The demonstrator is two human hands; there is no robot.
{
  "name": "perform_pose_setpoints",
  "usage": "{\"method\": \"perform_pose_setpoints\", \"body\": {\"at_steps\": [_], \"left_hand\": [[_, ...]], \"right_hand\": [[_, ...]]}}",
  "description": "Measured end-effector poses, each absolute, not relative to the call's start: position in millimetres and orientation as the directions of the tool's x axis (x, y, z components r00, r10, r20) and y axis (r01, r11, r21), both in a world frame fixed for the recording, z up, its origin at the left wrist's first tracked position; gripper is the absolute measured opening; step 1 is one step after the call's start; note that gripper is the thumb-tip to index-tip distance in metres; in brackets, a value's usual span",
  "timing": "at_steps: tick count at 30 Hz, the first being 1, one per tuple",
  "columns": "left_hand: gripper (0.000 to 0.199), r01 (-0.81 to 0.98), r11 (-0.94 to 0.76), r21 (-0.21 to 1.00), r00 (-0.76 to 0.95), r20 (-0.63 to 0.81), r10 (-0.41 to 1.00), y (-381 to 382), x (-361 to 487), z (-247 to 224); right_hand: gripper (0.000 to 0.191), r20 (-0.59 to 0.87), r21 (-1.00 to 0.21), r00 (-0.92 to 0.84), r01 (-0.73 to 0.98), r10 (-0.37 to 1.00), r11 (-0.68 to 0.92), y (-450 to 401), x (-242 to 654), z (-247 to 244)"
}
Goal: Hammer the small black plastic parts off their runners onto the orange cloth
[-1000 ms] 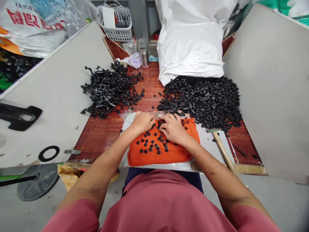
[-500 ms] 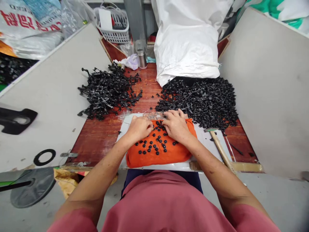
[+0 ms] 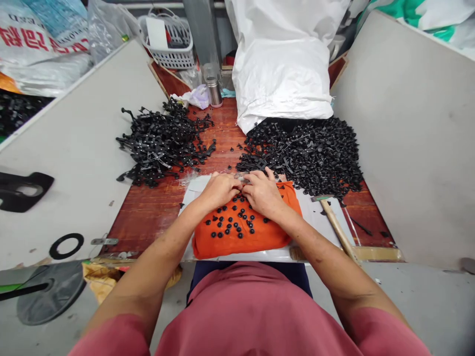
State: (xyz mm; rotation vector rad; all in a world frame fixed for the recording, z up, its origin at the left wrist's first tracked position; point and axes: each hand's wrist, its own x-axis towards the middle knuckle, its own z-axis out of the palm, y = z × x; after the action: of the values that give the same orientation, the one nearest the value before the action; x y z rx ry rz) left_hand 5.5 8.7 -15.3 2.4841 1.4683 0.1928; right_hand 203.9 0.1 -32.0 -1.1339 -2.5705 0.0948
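An orange cloth lies on a white board at the near edge of the table, with several small round black rubber parts scattered over it. At the cloth's far edge my left hand has its fingers curled and pressed together. Close against it, my right hand bends its fingers toward the same spot, with the index finger partly raised. Whatever sits between the fingertips is too small and too covered to make out. A clear plastic piece shows just beyond the fingers.
Black stemmed parts form a tangled pile at left. A larger black pile spills from a white sack at right. A hammer lies right of the cloth. Grey panels flank the table; a steel bottle stands behind.
My hands have come together at the far edge of the cloth, the left moving right and the right slightly left. The whole view has shifted a little.
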Motion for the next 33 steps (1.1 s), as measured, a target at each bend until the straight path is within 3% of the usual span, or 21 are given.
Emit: {"method": "perform_pose_setpoints", "body": {"at_steps": [6,10,13,20,25,30,33], "left_hand": [[0.022,0.856,-0.477,0.198,0.495,-0.05,0.867,13,0,-12],[0.02,0.847,-0.445,0.29,0.487,-0.087,0.869,11,-5,-5],[0.019,0.881,-0.37,0.296,0.41,-0.087,0.908,9,-5,-3],[0.031,0.951,-0.251,0.178,0.276,-0.128,0.953,10,8,-11],[0.028,0.959,-0.194,0.209,0.232,-0.179,0.956,11,7,-15],[0.022,0.972,-0.142,0.19,0.17,-0.145,0.975,11,2,-13],[0.02,0.97,-0.151,0.189,0.177,-0.13,0.975,12,0,-15]], "right_hand": [[0.027,0.212,-0.161,-0.579,0.774,0.787,0.612,2,219,-27],[0.029,0.199,-0.166,-0.541,0.803,0.817,0.572,1,225,-25],[0.025,0.215,-0.181,-0.545,0.793,0.81,0.582,-1,224,-24],[0.024,0.151,-0.176,-0.537,0.811,0.83,0.557,3,216,-28],[0.023,0.118,-0.19,-0.526,0.821,0.842,0.539,9,218,-25],[0.018,0.153,-0.178,-0.503,0.833,0.851,0.524,12,216,-20],[0.026,0.206,-0.17,-0.569,0.78,0.796,0.602,21,211,-22]]}}
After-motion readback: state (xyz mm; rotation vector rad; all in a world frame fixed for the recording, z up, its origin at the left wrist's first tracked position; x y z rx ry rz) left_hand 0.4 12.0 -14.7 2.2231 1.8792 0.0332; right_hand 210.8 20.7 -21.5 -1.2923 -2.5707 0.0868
